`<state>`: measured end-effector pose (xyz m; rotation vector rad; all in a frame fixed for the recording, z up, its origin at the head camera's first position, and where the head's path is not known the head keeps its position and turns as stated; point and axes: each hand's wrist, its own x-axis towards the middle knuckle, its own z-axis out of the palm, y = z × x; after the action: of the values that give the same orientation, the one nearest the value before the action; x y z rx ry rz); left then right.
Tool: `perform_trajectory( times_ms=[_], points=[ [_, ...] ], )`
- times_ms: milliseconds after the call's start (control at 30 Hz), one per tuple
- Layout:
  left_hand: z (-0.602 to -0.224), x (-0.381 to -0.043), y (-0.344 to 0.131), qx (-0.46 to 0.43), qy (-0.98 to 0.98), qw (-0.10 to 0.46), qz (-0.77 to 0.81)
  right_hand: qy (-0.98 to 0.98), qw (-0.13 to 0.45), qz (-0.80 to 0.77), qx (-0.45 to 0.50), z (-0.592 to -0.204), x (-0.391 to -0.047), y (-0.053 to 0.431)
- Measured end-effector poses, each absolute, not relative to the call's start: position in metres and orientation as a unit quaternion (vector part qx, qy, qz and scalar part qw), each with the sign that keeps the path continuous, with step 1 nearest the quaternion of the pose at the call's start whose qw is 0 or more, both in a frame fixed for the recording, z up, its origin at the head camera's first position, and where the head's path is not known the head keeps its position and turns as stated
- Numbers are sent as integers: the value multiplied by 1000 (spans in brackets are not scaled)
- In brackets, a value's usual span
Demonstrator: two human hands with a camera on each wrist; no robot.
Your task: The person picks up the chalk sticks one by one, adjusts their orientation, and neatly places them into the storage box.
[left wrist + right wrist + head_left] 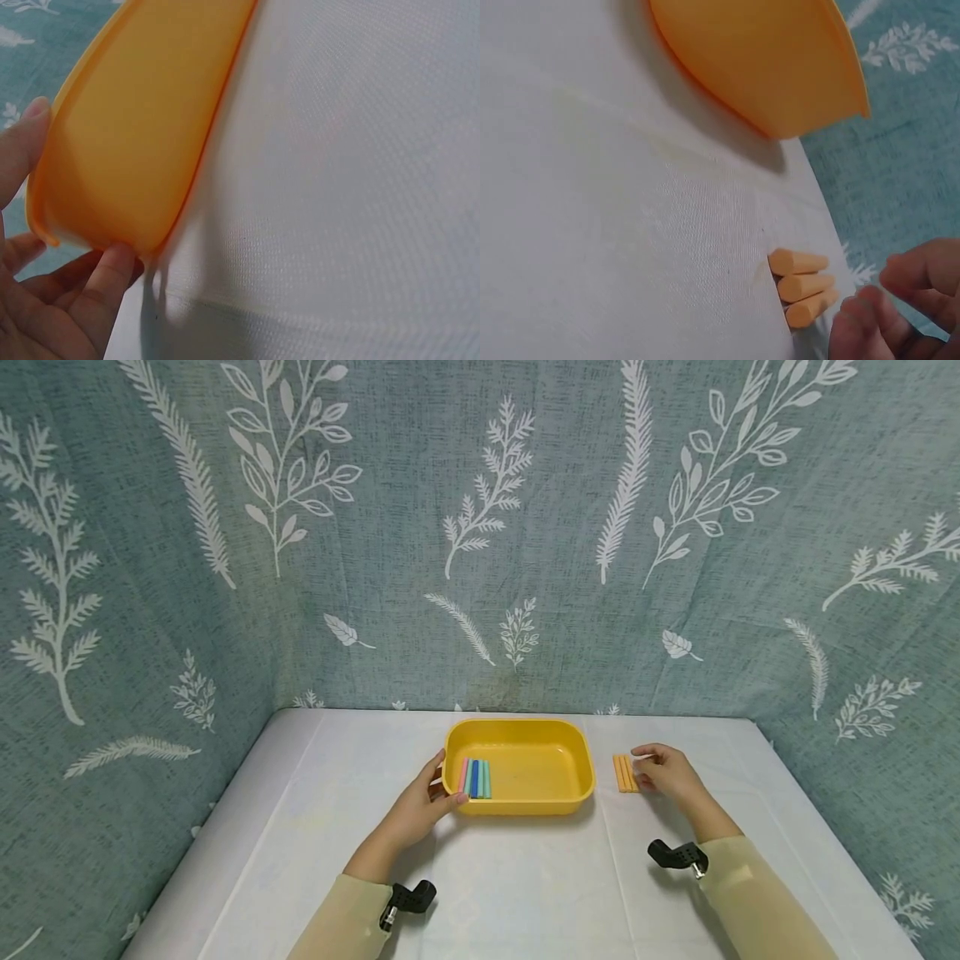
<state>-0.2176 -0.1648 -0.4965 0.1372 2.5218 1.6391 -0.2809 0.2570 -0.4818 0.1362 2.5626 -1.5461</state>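
Note:
A yellow plastic tray [536, 772] stands at the back middle of the table. Inside its left end several chalk sticks lie side by side, pink, green and blue [475, 778]. My left hand [417, 803] grips the tray's front left corner, thumb over the rim and fingers against the outer wall [124, 150]. Right of the tray, three orange chalk sticks [802, 286] lie in a row on the table. Beside them is my right hand [667, 775], its fingers [870, 319] loosely bent with a gap to the thumb and nothing between them.
A white cloth covers the table [525, 885]. Green-blue fabric [405, 527] with white leaf prints hangs behind and at both sides, meeting the table's back edge just past the tray. Black camera mounts [678, 855] sit on both wrists.

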Motion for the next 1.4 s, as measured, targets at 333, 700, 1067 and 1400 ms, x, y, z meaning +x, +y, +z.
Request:
perform_trajectory(
  times_ms=[333, 700, 1067, 1400],
  points=[
    [-497, -216, -166, 55, 832, 63, 548, 860, 124, -490, 72, -488, -291, 262],
    [-497, -217, -165, 52, 837, 62, 541, 883, 171, -431, 70, -488, -304, 260],
    [-496, -217, -167, 52, 836, 62, 542, 902, 174, -389, 69, -488, -306, 255],
    [-494, -215, -166, 52, 837, 64, 540, 922, 167, -343, 67, -487, -307, 253]
  ],
)
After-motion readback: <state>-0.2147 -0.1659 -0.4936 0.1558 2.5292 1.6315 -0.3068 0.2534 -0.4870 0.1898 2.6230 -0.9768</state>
